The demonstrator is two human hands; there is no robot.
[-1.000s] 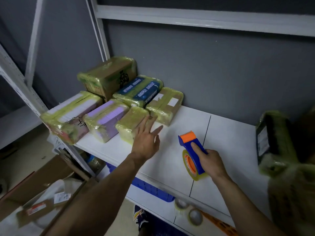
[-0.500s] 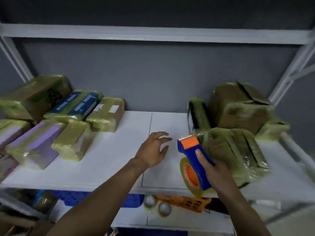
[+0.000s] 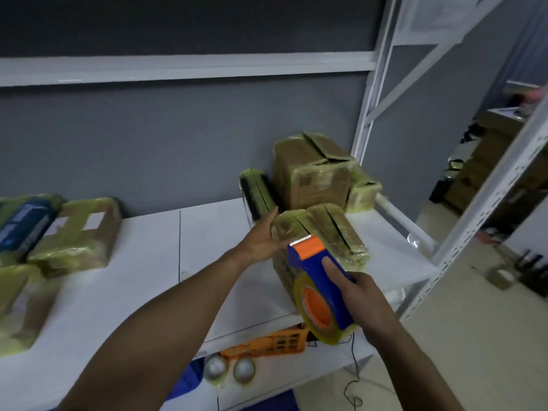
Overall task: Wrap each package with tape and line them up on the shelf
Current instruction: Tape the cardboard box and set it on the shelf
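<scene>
My right hand [image 3: 360,287] grips a blue and orange tape dispenser [image 3: 318,280] holding a yellowish tape roll, just above the white shelf's [image 3: 148,289] front edge. My left hand [image 3: 262,241] touches the left side of a tape-wrapped package [image 3: 329,232] that lies at the front of a pile on the right; its fingertips are hidden behind the package. Behind that package stand a dark upright package [image 3: 256,192] and a bigger cardboard box [image 3: 314,172]. On the left of the shelf lies a row of wrapped packages [image 3: 74,235].
White shelf posts [image 3: 486,200] rise at the right. Under the shelf are an orange basket [image 3: 272,342] and two tape rolls [image 3: 229,369]. A dark cable [image 3: 354,378] hangs by the lower board. Boxes and clutter [image 3: 486,161] stand on the floor at the far right.
My view has swung right, from the left row of packages to the right pile. My left hand left the row, crossed the shelf and now touches the front right package. The dispenser stays in my right hand.
</scene>
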